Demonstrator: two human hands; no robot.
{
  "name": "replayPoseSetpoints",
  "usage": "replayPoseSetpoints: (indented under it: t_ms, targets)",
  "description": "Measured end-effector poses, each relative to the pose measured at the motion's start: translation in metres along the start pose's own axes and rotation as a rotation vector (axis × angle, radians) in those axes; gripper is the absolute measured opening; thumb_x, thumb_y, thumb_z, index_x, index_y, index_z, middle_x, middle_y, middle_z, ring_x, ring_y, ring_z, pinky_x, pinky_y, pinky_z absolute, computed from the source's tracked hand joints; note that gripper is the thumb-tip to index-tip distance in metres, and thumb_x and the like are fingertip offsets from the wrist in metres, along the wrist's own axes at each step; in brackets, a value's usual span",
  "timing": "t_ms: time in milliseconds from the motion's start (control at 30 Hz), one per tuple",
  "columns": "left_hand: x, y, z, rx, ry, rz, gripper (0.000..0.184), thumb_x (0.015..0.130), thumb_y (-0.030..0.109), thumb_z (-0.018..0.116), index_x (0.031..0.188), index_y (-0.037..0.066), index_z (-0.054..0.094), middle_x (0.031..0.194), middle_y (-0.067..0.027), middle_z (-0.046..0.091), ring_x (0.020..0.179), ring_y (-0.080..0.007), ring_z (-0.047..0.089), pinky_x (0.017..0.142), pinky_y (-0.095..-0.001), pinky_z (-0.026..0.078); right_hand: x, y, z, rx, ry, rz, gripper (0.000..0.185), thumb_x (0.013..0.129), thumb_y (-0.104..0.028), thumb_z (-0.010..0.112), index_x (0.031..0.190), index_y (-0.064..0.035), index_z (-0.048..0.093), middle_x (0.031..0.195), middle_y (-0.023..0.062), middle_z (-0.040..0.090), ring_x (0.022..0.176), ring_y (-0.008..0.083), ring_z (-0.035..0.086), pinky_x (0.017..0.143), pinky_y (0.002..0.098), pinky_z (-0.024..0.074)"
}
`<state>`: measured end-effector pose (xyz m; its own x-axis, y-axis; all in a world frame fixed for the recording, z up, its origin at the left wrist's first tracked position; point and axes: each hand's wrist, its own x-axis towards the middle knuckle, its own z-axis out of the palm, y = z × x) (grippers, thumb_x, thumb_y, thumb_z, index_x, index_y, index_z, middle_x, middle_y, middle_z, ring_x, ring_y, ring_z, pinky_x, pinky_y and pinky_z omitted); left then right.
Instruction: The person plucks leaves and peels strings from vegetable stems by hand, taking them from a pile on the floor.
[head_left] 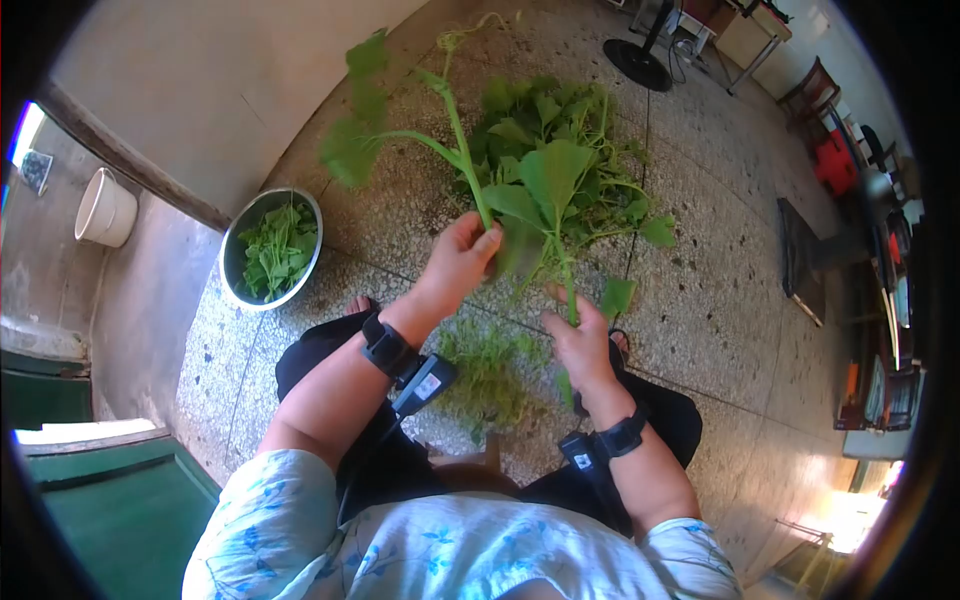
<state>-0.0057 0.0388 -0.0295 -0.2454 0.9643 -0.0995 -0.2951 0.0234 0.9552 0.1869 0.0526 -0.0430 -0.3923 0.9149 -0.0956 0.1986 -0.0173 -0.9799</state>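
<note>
My left hand (465, 258) is closed around the lower end of a leafy green vine stem (463, 140), which rises up and away with a curling tendril at its tip. Its leaves at the upper left are blurred. In my right hand (583, 343) is another green stem (570, 285), pinched between thumb and fingers, with broad leaves (553, 180) at its top. Beyond both hands a heap of leafy vines (530, 115) lies on the floor. Between my feet is a smaller pile of thin, pale green trimmings (490, 365).
A metal basin (229, 275) holding green leaves stands on the speckled floor (720, 260) at the left. Farther left are a white bucket (106, 208) and a green door (120, 510). A black round stand base (637, 66) and chairs (812, 90) are at the back right.
</note>
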Motion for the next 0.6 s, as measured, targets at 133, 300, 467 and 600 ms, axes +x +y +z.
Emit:
replayPoseSetpoints:
  t_ms: [133,300,467,600]
  targets:
    - [-0.004,-0.016,-0.004,0.286,-0.040,0.101,0.010,0.087,0.015,0.047,0.085,0.005,0.048,0.068,0.0022,0.048,0.059,-0.0058,0.045,0.052,-0.0210,0.038,0.008,-0.017,-0.006,0.073,0.104,0.185,0.017,0.075,-0.009,0.061,0.089,0.0006,0.061,0.080,0.0033,0.060,0.071,0.0091,0.052,0.065,0.0232,0.0420]
    - [-0.018,-0.011,0.002,0.487,0.018,0.210,0.011,0.080,0.011,0.053,0.084,0.002,0.050,0.062,-0.0044,0.046,0.056,-0.0105,0.042,0.052,-0.0266,0.038,0.010,-0.016,-0.012,-0.043,0.028,0.249,0.015,0.076,-0.014,0.060,0.078,0.0005,0.063,0.063,-0.0011,0.056,0.058,0.0077,0.047,0.054,0.0243,0.0387]
    - [-0.022,-0.006,-0.001,0.682,0.012,0.300,0.008,0.082,0.008,0.053,0.085,0.002,0.049,0.062,-0.0049,0.047,0.054,-0.0110,0.043,0.049,-0.0261,0.036,0.016,0.013,-0.021,-0.185,0.055,0.139,0.017,0.075,-0.016,0.062,0.071,0.0003,0.058,0.056,0.0003,0.051,0.051,0.0072,0.040,0.047,0.0267,0.0332]
    - [-0.027,-0.015,-0.003,0.848,-0.004,0.416,0.011,0.077,0.007,0.056,0.082,0.001,0.048,0.064,-0.0135,0.050,0.057,-0.0270,0.050,0.051,-0.0344,0.039,0.020,-0.017,-0.028,0.029,0.165,0.174,0.017,0.075,-0.014,0.064,0.068,-0.0027,0.054,0.051,-0.0016,0.045,0.046,0.0059,0.038,0.041,0.0240,0.0302]
